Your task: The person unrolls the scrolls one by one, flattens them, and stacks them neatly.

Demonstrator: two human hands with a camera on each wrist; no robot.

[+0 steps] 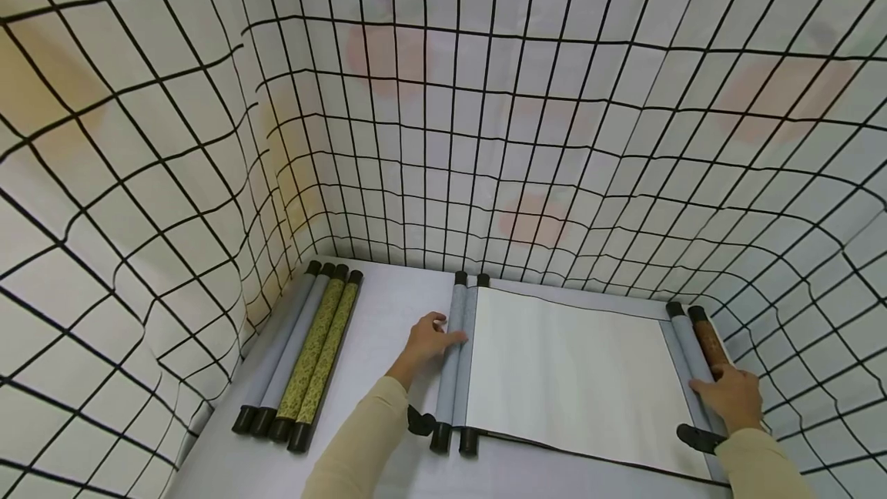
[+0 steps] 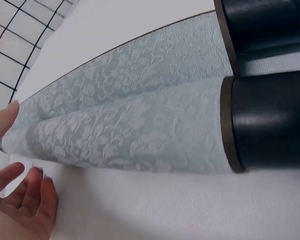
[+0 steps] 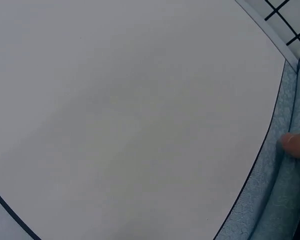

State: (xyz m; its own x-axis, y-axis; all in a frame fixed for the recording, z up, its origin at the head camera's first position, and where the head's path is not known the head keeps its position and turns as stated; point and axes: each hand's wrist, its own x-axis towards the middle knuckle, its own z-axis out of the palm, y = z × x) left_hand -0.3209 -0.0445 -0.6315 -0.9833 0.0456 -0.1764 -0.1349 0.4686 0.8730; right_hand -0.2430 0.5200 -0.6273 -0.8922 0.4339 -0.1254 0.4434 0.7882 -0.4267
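A blank hanging scroll [image 1: 575, 376] with pale blue brocade borders lies partly unrolled, its white sheet facing up. Along its left side runs a pale blue roll [image 2: 140, 130] with black end caps. My left hand [image 1: 426, 339] is at this roll, thumb reaching over it; the loosely bent fingers stay apart from it in the left wrist view. At the scroll's other end, my right hand [image 1: 736, 397] holds the right roll [image 1: 691, 341], thumb on its inner side and fingers on its outer side. Only the thumb [image 3: 296, 145] shows in the right wrist view.
Several rolled scrolls lie side by side at the left, including a grey-blue one [image 1: 277, 353] and a yellow-green patterned one [image 1: 331, 353]. A brown roll [image 1: 708, 341] lies beside the right roll. Black wire grid [image 1: 443, 122] walls surround the white table [image 1: 395, 291].
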